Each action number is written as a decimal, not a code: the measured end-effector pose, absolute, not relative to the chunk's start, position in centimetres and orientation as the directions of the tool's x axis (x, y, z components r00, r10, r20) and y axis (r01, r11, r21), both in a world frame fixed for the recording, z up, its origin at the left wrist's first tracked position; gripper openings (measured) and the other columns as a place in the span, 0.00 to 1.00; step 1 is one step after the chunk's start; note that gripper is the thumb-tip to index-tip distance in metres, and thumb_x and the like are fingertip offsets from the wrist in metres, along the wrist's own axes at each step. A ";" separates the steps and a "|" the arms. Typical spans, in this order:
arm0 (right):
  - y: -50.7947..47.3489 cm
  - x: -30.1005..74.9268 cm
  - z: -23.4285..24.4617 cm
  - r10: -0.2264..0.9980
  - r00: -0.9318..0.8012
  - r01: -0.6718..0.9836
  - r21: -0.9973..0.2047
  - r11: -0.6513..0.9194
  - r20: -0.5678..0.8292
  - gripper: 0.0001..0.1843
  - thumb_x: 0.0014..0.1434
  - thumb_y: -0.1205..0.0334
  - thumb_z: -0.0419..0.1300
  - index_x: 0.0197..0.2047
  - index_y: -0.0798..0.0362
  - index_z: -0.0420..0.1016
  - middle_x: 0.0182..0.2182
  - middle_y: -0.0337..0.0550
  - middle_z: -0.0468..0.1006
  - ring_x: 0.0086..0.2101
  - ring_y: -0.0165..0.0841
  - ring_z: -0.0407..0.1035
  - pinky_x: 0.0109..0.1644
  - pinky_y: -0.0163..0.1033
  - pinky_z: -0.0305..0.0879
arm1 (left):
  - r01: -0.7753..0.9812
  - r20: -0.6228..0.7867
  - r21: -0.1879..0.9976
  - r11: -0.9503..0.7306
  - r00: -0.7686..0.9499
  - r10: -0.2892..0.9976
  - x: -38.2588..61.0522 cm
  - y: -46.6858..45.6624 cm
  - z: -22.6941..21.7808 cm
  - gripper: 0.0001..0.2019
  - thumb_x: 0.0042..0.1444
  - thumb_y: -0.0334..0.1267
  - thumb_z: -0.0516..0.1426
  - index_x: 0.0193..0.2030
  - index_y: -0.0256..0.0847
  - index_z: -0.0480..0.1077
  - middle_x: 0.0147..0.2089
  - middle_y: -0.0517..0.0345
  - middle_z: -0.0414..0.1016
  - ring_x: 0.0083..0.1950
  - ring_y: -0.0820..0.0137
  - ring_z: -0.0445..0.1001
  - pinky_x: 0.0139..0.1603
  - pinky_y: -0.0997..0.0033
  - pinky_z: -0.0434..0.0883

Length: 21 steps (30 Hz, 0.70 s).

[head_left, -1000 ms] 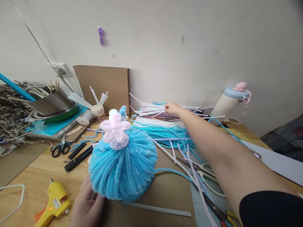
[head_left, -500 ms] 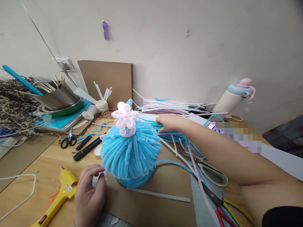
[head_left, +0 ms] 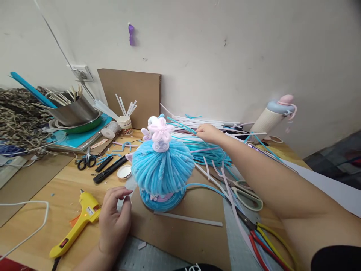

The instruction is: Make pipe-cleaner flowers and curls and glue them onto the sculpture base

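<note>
A fluffy blue chenille dome (head_left: pixel 163 171) topped with a pink flower (head_left: pixel 160 130) stands on brown cardboard (head_left: pixel 180 233). My left hand (head_left: pixel 115 220) rests on the table just left of the dome, fingers curled loosely, holding nothing I can make out. My right hand (head_left: pixel 208 133) reaches over a heap of blue and white pipe cleaners (head_left: pixel 207 148) behind the dome, its fingers pinched on a blue pipe cleaner (head_left: pixel 182 126) lifted off the heap.
A yellow glue gun (head_left: pixel 77 223) lies at the front left. Black scissors (head_left: pixel 87 160), a utility knife (head_left: pixel 109 170), a small white lid (head_left: pixel 124 171), white-handled scissors (head_left: pixel 244 192) and pliers (head_left: pixel 262 235) surround the cardboard. A bottle (head_left: pixel 272 117) stands at the right, metal bowls (head_left: pixel 73 112) at the left.
My right hand has risen from the heap with a blue pipe cleaner pinched in it. My left hand stays off the dome, which it held one second ago. The view shifted slightly.
</note>
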State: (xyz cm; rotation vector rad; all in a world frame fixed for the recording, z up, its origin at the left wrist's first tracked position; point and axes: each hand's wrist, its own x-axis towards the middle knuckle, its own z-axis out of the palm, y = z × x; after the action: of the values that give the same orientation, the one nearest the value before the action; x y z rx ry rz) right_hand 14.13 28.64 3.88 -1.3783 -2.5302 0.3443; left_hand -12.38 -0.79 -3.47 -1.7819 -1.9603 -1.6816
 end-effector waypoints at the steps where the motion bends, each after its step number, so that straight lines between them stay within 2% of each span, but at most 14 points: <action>1: 28.6 14.3 4.0 0.853 -0.509 0.777 -0.367 0.512 0.113 0.13 0.51 0.64 0.52 0.24 0.56 0.77 0.18 0.38 0.72 0.24 0.31 0.65 0.28 0.33 0.55 | 0.715 0.614 0.663 -0.222 -0.350 0.707 -12.4 -0.8 -3.5 0.09 0.52 0.25 0.54 0.37 0.41 0.69 0.37 0.57 0.68 0.39 0.67 0.68 0.41 0.65 0.66; 4: 28.6 14.5 4.1 0.870 -0.465 0.722 -0.499 0.480 0.164 0.10 0.48 0.67 0.53 0.28 0.57 0.77 0.16 0.34 0.68 0.20 0.27 0.60 0.25 0.32 0.53 | 0.715 0.616 0.658 -0.234 -0.333 0.714 -12.4 -0.6 -3.5 0.09 0.53 0.24 0.53 0.37 0.41 0.68 0.36 0.57 0.68 0.39 0.67 0.68 0.42 0.65 0.66; 6: 28.7 14.5 4.2 0.884 -0.418 0.674 -0.582 0.455 0.208 0.11 0.47 0.68 0.54 0.33 0.57 0.76 0.18 0.33 0.69 0.20 0.26 0.61 0.26 0.31 0.55 | 0.715 0.610 0.659 -0.234 -0.326 0.722 -12.4 -0.6 -3.6 0.09 0.53 0.24 0.53 0.37 0.41 0.68 0.37 0.57 0.68 0.40 0.67 0.68 0.42 0.65 0.66; 9: 29.2 14.7 5.0 0.914 -0.303 0.611 -0.680 0.404 0.271 0.12 0.50 0.69 0.52 0.37 0.58 0.73 0.23 0.38 0.74 0.22 0.26 0.66 0.28 0.31 0.61 | 0.723 0.603 0.655 -0.219 -0.326 0.728 -12.5 -0.7 -3.6 0.09 0.53 0.25 0.53 0.38 0.41 0.68 0.37 0.57 0.69 0.39 0.67 0.68 0.41 0.66 0.66; 12: 29.6 15.1 6.4 0.925 -0.220 0.572 -0.727 0.379 0.310 0.15 0.56 0.72 0.46 0.45 0.57 0.67 0.30 0.43 0.75 0.26 0.26 0.70 0.30 0.31 0.66 | 0.721 0.588 0.662 -0.206 -0.329 0.739 -12.5 -0.8 -3.7 0.09 0.53 0.25 0.52 0.38 0.41 0.68 0.37 0.57 0.69 0.38 0.68 0.67 0.40 0.66 0.66; 15: 29.2 15.1 6.7 0.926 -0.260 0.604 -0.702 0.376 0.272 0.15 0.57 0.72 0.47 0.47 0.56 0.65 0.31 0.43 0.75 0.27 0.27 0.71 0.30 0.32 0.67 | 0.717 0.575 0.668 -0.202 -0.324 0.752 -12.5 -0.8 -3.7 0.09 0.53 0.25 0.52 0.39 0.41 0.68 0.37 0.57 0.68 0.37 0.69 0.67 0.40 0.67 0.66; 18: 27.7 14.0 5.0 0.901 -0.396 0.673 -0.612 0.415 0.177 0.09 0.53 0.68 0.57 0.39 0.55 0.72 0.29 0.43 0.77 0.29 0.31 0.71 0.33 0.35 0.67 | 0.720 0.577 0.663 -0.206 -0.315 0.753 -12.3 -0.8 -3.6 0.09 0.54 0.25 0.52 0.39 0.41 0.67 0.37 0.58 0.68 0.36 0.69 0.66 0.40 0.67 0.65; 21: 25.9 12.4 2.3 0.858 -0.493 0.716 -0.495 0.493 0.143 0.11 0.50 0.63 0.64 0.39 0.51 0.75 0.40 0.46 0.77 0.39 0.38 0.71 0.43 0.41 0.66 | 0.723 0.582 0.657 -0.214 -0.306 0.754 -12.3 -0.8 -3.6 0.09 0.54 0.25 0.52 0.38 0.41 0.67 0.37 0.58 0.68 0.35 0.70 0.66 0.39 0.68 0.65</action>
State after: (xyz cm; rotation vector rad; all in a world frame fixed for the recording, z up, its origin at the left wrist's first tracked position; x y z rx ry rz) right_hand 12.35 25.85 2.28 -1.3125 -2.3708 0.5306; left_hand -12.32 -0.80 -3.59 -1.8679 -1.9884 -1.6175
